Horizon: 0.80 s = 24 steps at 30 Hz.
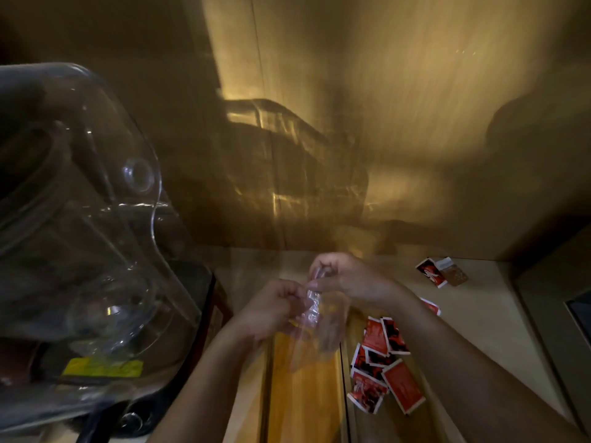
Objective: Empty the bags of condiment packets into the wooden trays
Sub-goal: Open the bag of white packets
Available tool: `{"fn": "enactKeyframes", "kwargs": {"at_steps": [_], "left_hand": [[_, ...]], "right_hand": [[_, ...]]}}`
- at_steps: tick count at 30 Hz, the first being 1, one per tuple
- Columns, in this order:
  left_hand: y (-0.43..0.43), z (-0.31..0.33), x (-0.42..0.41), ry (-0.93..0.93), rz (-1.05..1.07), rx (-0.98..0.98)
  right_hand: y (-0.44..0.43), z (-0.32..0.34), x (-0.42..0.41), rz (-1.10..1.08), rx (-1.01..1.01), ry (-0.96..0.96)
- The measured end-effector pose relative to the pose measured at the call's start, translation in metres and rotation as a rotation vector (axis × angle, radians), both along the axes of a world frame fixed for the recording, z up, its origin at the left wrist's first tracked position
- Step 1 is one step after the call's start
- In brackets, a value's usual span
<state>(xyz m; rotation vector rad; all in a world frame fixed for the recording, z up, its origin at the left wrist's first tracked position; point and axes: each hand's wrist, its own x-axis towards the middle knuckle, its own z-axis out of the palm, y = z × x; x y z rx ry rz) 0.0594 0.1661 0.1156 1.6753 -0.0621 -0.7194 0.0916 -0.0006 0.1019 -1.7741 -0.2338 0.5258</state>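
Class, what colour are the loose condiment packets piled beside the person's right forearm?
Red condiment packets with white edges and dark markings; head view.

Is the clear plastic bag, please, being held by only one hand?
No, both the left hand and the right hand pinch the top of the clear plastic bag.

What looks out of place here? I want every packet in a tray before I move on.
A few packets lie loose on the counter, outside the tray: a red packet beside a brown packet at far right, apart from the red pile. Both hands, left and right, pinch a clear bag.
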Motion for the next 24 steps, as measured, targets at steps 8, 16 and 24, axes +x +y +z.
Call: {"fn": "enactKeyframes", "kwargs": {"at_steps": [8, 16, 24], "left_hand": [[0.010, -0.015, -0.034, 0.251, 0.409, -0.213], [0.004, -0.019, -0.054, 0.144, 0.513, -0.223], [-0.001, -0.020, -0.065, -0.067, 0.447, -0.161]], "right_hand": [[0.022, -0.006, -0.039, -0.231, -0.124, -0.189], [0.027, -0.002, -0.076, -0.026, -0.190, -0.149], [0.025, 0.001, -0.087, -0.095, -0.193, -0.102]]}}
